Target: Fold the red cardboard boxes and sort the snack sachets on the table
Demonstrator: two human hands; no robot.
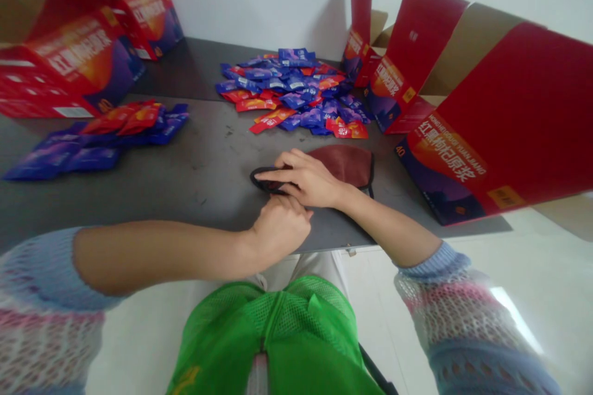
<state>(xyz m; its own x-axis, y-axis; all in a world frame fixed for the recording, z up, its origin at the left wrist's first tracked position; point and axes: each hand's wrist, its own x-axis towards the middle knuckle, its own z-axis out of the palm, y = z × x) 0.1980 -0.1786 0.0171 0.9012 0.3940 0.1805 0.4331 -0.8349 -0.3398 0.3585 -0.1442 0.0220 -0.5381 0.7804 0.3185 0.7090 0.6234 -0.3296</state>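
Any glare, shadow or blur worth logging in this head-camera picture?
Head view: glare leaves a white streak on the pale tiled floor, lower right; head view: soft grey shadows fall on the white wall; head view: the large red printed cardboard box at far left is smeared, while the left hand, right hand and black-edged brown cloth look sharper.

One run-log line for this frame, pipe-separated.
left hand: curled, contents hidden | right hand: on black-trimmed brown cloth | sachet heap: beyond cloth | red boxes: left and right
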